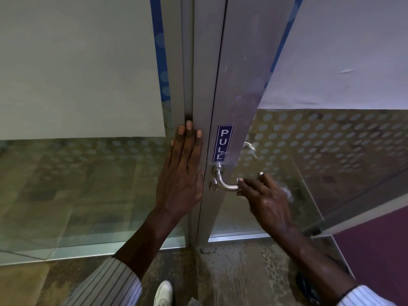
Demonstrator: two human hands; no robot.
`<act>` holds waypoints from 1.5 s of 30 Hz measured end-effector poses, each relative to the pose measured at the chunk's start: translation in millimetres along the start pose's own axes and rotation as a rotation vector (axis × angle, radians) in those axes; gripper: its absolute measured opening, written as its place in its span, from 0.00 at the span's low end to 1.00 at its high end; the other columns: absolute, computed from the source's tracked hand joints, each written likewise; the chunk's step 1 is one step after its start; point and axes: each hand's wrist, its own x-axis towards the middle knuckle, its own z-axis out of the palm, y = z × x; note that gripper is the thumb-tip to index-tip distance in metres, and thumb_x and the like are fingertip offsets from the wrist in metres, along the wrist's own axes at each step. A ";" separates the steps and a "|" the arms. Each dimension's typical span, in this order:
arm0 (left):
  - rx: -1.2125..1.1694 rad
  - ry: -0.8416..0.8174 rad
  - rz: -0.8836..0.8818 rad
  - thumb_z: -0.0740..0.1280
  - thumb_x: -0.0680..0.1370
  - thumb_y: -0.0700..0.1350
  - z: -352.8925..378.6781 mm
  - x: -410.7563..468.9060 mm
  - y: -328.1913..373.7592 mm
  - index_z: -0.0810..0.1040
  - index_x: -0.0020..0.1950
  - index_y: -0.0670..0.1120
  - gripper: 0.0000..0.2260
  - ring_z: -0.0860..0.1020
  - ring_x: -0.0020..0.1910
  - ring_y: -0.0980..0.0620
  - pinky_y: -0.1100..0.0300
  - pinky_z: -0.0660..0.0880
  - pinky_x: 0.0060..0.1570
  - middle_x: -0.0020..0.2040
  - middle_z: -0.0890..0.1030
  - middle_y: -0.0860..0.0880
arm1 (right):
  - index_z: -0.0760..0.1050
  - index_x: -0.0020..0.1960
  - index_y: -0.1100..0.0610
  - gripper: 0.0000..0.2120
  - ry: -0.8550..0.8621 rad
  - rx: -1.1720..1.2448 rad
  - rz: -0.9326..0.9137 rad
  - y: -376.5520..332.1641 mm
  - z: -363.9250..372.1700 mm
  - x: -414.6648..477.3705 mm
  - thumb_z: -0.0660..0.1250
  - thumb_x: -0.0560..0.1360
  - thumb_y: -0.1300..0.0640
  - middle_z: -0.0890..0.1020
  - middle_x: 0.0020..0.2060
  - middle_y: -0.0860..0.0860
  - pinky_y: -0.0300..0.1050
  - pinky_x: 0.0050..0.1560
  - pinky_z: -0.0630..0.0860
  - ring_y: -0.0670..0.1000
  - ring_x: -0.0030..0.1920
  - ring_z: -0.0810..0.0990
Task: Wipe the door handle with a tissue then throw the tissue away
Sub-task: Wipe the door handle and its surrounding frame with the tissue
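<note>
Left hand (183, 171): flat, fingers extended upward, palm pressed forward. Right hand (265, 199): fingers curled closed in a grip, forearm extended.

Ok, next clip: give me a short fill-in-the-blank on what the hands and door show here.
1. The blue sign above the door handle reads ____.
2. The left hand lies ____ against the metal door frame, fingers pointing up.
3. The right hand is closed around the handle's ____ bar.
4. A white ____ shows just past the right hand's knuckles.

Missing words: PULL; flat; horizontal; tissue
</note>
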 end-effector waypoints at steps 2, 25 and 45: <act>-0.003 0.001 -0.002 0.76 0.77 0.46 0.2 0.4 0.1 0.41 0.91 0.44 0.54 0.37 0.92 0.46 0.44 0.58 0.86 0.91 0.36 0.45 | 0.89 0.56 0.56 0.12 -0.012 0.014 0.049 -30.4 7.0 7.5 0.80 0.73 0.58 0.90 0.45 0.50 0.47 0.35 0.79 0.56 0.40 0.82; 0.033 0.003 0.002 0.74 0.78 0.46 -1.1 -0.5 -0.3 0.44 0.91 0.43 0.51 0.37 0.92 0.46 0.47 0.52 0.90 0.91 0.36 0.45 | 0.82 0.68 0.64 0.22 0.094 0.187 0.067 36.8 11.8 -24.4 0.76 0.75 0.73 0.85 0.65 0.58 0.45 0.48 0.76 0.58 0.45 0.76; 0.042 -0.007 0.006 0.75 0.77 0.47 -7.1 -0.4 1.3 0.44 0.91 0.43 0.52 0.36 0.92 0.46 0.45 0.56 0.89 0.91 0.36 0.44 | 0.86 0.61 0.56 0.10 0.343 1.802 1.504 -38.1 13.3 -3.5 0.67 0.84 0.58 0.90 0.55 0.49 0.42 0.57 0.77 0.45 0.54 0.87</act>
